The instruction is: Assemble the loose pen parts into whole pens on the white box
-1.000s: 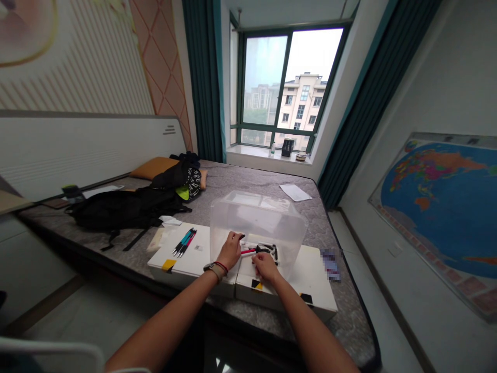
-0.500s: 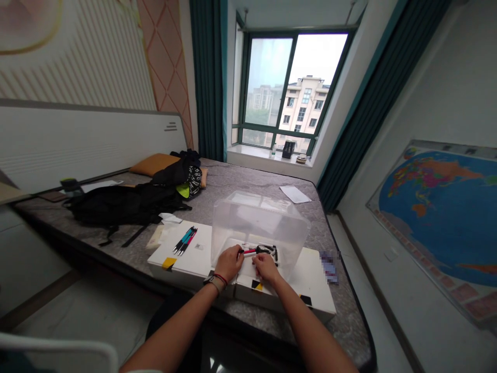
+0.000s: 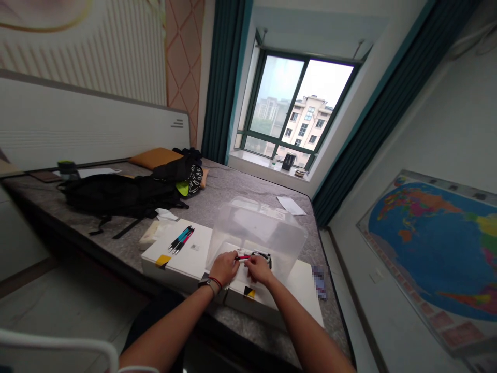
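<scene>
My left hand (image 3: 225,267), with a watch and red cord at the wrist, is closed on the near end of a red and black pen (image 3: 244,257). My right hand (image 3: 258,269) is close beside it, fingers pinched together by the pen's other side; what they hold is hidden. Both hands are at the open front of a clear plastic box (image 3: 260,225) lying on its side. Inside it, behind my right hand, are several black pen parts (image 3: 265,256). Several finished-looking pens (image 3: 181,240), teal, black and red, lie side by side to the left.
White boxes (image 3: 153,255) with yellow and black tape form the work surface on a grey mattress (image 3: 248,182). Tissues (image 3: 166,214) and a black backpack (image 3: 108,196) lie left. A paper sheet (image 3: 291,205) lies beyond the clear box, and a blurred-out item (image 3: 319,283) sits right.
The view has tilted and shifted slightly. My right hand has turned and drawn nearer to my left hand, which keeps hold of the red and black pen.
</scene>
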Tool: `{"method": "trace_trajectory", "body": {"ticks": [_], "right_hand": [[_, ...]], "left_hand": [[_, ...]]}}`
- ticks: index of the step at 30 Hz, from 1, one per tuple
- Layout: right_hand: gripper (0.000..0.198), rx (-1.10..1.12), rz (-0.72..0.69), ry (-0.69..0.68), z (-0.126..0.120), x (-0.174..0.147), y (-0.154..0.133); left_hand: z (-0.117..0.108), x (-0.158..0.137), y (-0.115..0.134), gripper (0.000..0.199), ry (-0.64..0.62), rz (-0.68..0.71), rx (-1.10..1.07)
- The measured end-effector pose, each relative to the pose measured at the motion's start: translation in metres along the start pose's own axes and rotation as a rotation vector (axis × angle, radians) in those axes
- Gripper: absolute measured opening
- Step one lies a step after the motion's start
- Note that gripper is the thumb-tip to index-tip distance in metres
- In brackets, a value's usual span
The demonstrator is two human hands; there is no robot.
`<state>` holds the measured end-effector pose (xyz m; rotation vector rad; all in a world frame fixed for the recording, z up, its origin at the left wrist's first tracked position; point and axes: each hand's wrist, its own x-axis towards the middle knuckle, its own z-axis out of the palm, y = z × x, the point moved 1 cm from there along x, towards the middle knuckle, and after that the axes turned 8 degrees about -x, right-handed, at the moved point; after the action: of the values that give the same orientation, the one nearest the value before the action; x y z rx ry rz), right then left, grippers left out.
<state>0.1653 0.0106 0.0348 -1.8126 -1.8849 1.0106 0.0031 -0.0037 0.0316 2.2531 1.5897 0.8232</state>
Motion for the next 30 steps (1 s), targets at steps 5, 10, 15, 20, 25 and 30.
{"method": "trace_trajectory", "body": {"ticks": [5,10,15,20,25,30], "right_hand": [[0.009,-0.477,-0.211,0.185,-0.034,0.027,-0.038],[0.022,-0.947,-0.39,0.029,-0.042,0.043,-0.065],[0.023,-1.113,-0.418,-0.065,-0.051,0.053,-0.073],[0.021,-1.252,-0.426,-0.083,-0.074,0.051,-0.083],[0.029,-1.427,-0.301,-0.225,-0.084,0.035,-0.079],[0.028,-1.433,-0.2,-0.188,-0.082,0.027,-0.062]], "left_hand": [[0.0,0.0,-0.002,0.015,0.006,0.027,-0.009],[0.002,0.0,-0.002,0.016,0.009,0.06,-0.03],[0.005,0.0,-0.004,0.016,-0.001,0.065,0.007],[0.005,0.001,-0.003,0.016,-0.013,0.073,0.035],[0.003,0.0,-0.001,0.016,-0.014,0.071,0.047],[0.001,-0.001,-0.001,0.015,-0.008,0.082,0.054]]}}
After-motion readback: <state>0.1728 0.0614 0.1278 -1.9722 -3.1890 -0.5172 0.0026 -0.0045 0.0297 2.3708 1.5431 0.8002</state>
